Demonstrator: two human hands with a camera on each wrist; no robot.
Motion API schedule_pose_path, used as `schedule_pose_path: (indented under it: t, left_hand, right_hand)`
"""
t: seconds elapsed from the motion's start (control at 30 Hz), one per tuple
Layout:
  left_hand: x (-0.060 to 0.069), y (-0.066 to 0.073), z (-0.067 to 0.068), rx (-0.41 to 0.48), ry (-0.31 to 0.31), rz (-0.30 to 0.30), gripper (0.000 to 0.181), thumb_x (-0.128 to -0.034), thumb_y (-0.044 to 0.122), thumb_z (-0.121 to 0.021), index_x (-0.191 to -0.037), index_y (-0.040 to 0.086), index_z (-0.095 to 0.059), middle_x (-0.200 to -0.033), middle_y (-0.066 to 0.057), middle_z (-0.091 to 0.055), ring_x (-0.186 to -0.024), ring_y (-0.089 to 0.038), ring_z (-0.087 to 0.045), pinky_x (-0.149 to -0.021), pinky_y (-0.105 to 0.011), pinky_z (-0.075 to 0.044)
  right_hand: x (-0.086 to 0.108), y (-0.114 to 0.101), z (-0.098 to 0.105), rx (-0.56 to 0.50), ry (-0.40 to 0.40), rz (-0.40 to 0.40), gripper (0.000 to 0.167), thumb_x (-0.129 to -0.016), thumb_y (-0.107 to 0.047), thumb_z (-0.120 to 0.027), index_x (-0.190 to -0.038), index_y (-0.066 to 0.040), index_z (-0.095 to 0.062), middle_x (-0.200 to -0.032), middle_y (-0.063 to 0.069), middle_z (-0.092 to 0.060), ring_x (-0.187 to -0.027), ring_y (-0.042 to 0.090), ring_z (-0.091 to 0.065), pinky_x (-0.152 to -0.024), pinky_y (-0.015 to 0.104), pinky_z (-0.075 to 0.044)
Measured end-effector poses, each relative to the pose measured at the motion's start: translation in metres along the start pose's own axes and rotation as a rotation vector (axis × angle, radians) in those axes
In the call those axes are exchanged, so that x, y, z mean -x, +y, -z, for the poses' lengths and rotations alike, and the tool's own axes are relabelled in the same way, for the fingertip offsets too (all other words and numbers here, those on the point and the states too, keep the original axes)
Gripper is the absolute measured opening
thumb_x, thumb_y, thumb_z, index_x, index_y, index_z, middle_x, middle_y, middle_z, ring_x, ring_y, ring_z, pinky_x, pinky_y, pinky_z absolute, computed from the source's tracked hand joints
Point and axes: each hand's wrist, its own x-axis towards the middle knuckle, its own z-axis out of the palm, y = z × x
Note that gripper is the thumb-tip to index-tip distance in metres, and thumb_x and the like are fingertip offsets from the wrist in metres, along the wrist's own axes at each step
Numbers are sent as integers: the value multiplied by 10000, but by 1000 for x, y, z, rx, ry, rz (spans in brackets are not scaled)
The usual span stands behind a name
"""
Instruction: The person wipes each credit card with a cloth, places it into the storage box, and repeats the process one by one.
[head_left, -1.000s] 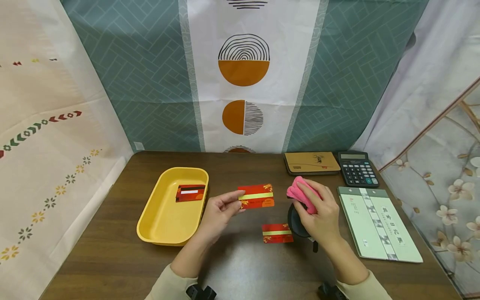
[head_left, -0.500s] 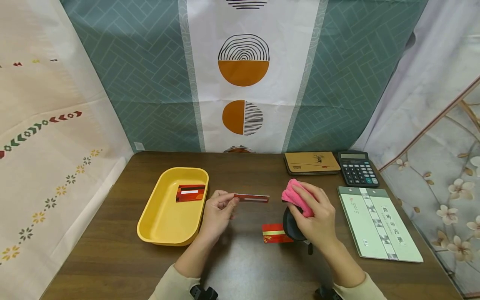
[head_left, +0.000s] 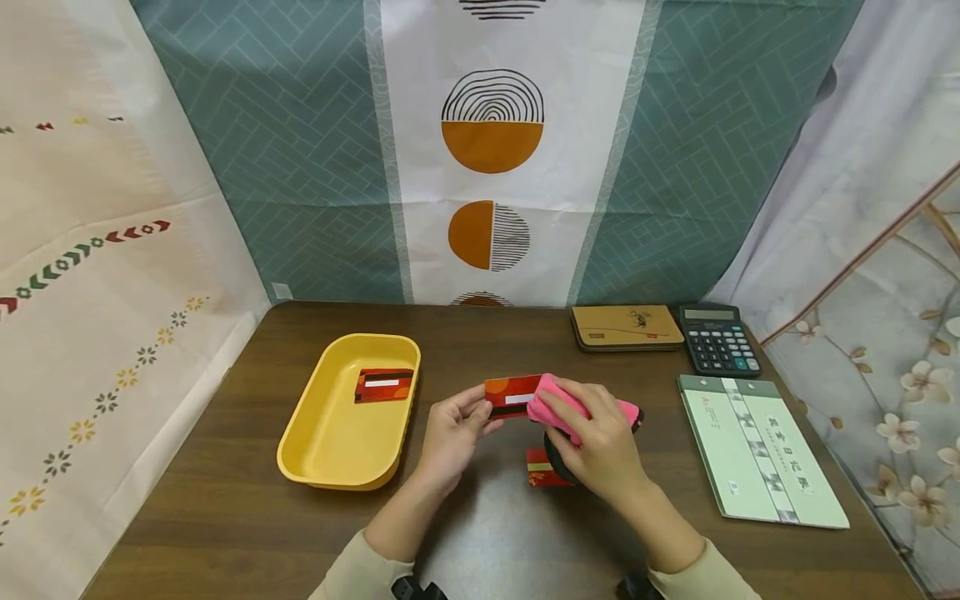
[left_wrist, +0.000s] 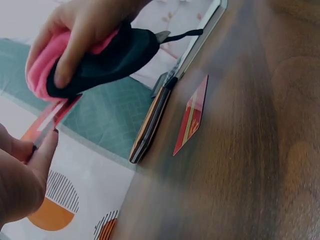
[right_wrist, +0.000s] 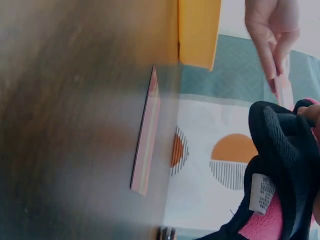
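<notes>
My left hand (head_left: 452, 435) pinches a red bank card (head_left: 504, 388) by its left end, above the table. The card's back, with a dark stripe and a white strip, faces the head camera. My right hand (head_left: 597, 433) grips a pink cloth (head_left: 551, 404) with a dark backing, and the cloth covers the card's right end. A white label (right_wrist: 262, 194) on the dark backing shows in the right wrist view. Below the right hand, a second red card (head_left: 542, 468) with a yellow stripe lies on the table, partly hidden by the cloth in the head view.
A yellow tray (head_left: 341, 446) stands at the left, with another red card (head_left: 383, 385) inside, stripe side up. At the right lie a tan notebook (head_left: 626, 323), a black calculator (head_left: 718, 340) and a pale green notebook (head_left: 761, 450) on the brown table (head_left: 217, 508).
The held card has turned over, from its yellow-striped face to its back. My right hand has moved left, bringing the cloth onto the card's right end.
</notes>
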Motion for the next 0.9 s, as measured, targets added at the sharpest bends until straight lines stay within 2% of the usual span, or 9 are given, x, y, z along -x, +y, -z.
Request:
schedule_pose_path:
  t: [0.1, 0.2, 0.23, 0.33, 0.43, 0.57, 0.67, 0.77, 0.9]
  left_hand:
    - [1, -1, -3, -5, -76, -25, 383, -991, -116, -529, -1372, -155, -518, -1288, -320, -611, -1113, -309, -671, -871, -374, -586]
    - [0, -2, -6, -51, -174, -55, 386, -999, -118, -508, -1383, -145, -514, -1289, -312, -614, -1121, -283, -666, -889, -353, -584]
    - [-1, -2, -7, -73, -196, -66, 384, -998, -116, -509, -1381, -140, -520, -1278, -309, -622, -1106, -264, -671, -886, -340, -587]
    - [-3, -1, -6, -92, -257, -80, 381, -1002, -112, -497, -1381, -131, -528, -1270, -298, -631, -1091, -234, -673, -878, -323, -590]
    - [-4, 4, -2, -88, -278, -73, 386, -1001, -112, -500, -1386, -132, -522, -1266, -298, -634, -1081, -229, -680, -876, -344, -592]
    - [-6, 8, 2, -102, -279, -53, 392, -993, -110, -521, -1385, -129, -526, -1252, -294, -643, -1073, -239, -690, -881, -352, -587]
    - [-5, 8, 1, -87, -287, -34, 400, -987, -114, -536, -1387, -124, -527, -1264, -291, -638, -1092, -265, -686, -883, -352, -582]
    - [-2, 8, -3, -41, -299, -25, 419, -984, -124, -534, -1402, -132, -503, -1294, -302, -611, -1136, -303, -664, -887, -366, -576]
    - [0, 9, -7, 7, -271, -22, 419, -987, -122, -532, -1401, -157, -481, -1293, -324, -599, -1149, -316, -650, -880, -367, -578]
  right_hand:
    - [0, -2, -3, 37, -53, -23, 329, -932, -246, -734, -1212, -74, -731, -1244, 146, -662, -1041, 329, -609, -843, 488, -551]
    - [-4, -7, -10, 30, -85, 38, 456, -778, -97, -844, -1220, -91, -728, -1244, 146, -668, -1022, 328, -615, -817, 478, -554]
    - [-6, -8, -11, 19, -94, 74, 474, -767, -80, -845, -1225, -99, -726, -1239, 143, -671, -1010, 323, -616, -809, 471, -552]
    - [-12, -9, -13, -23, -114, 160, 350, -899, -135, -756, -1247, -124, -718, -1236, 129, -678, -1002, 304, -616, -814, 445, -544]
    - [-19, -7, -8, -42, -146, 215, 303, -933, -154, -725, -1236, -136, -727, -1227, 101, -687, -1016, 290, -619, -831, 434, -546]
    - [-22, -6, 0, -30, -253, 266, 496, -736, -92, -886, -1206, -153, -741, -1201, 60, -703, -1037, 275, -624, -821, 421, -564]
    - [-25, -6, 8, -15, -281, 236, 563, -674, -64, -912, -1204, -148, -739, -1192, 74, -700, -1032, 274, -619, -825, 425, -565]
    - [-29, -6, 12, 4, -226, 159, 530, -716, -60, -868, -1222, -119, -724, -1215, 120, -680, -1030, 299, -610, -845, 452, -558]
    - [-25, -6, 9, 51, -181, 73, 569, -790, -213, -859, -1311, -87, -669, -1305, 152, -627, -1086, 338, -582, -859, 489, -542]
